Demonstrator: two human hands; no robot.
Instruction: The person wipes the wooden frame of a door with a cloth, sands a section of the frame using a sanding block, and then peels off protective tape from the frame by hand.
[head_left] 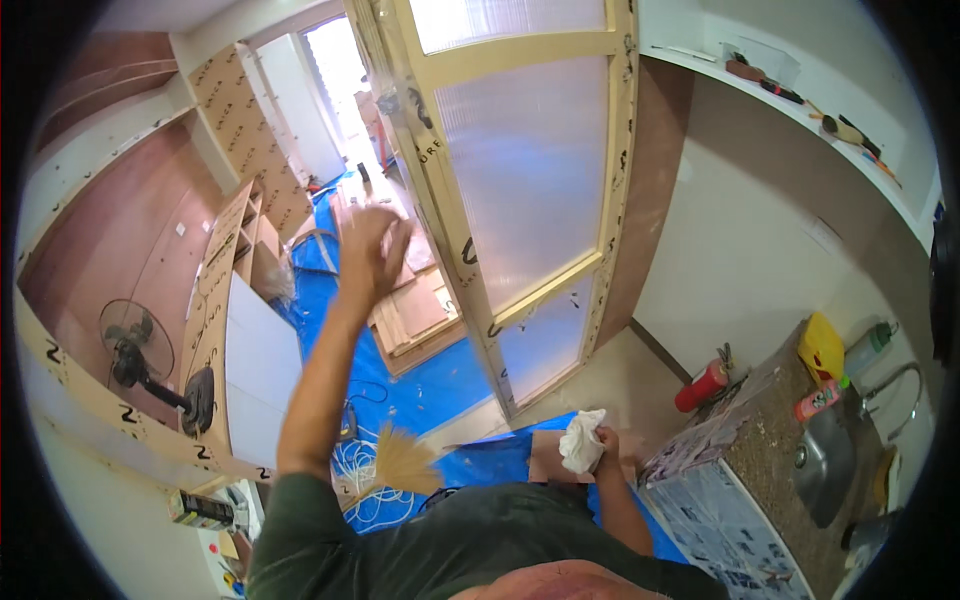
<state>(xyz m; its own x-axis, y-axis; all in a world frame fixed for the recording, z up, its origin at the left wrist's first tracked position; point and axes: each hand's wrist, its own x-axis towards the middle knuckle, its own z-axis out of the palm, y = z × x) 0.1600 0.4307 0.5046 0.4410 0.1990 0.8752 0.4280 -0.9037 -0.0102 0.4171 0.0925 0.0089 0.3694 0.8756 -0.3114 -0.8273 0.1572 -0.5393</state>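
My right hand [609, 452] is closed on a crumpled white cloth [582, 441], low in front of my body. My left arm reaches up and forward, with my left hand [372, 250] raised just left of the door's edge. Motion blurs its fingers, so I cannot make out their pose or anything in them. A gap seems to show between the hand and the door. The tall door [530, 180] has a pale yellow frame and ribbed translucent panels. Film with dark printed marks covers parts of its frame.
Blue sheeting [440, 375] covers the floor, with stacked wooden boards [420, 310], a straw broom [405, 462] and coiled white cable [365, 475] on it. A fan [130, 350] stands left. A red fire extinguisher [703, 385] and a sink counter [740, 450] are right; tools lie on a shelf [880, 180].
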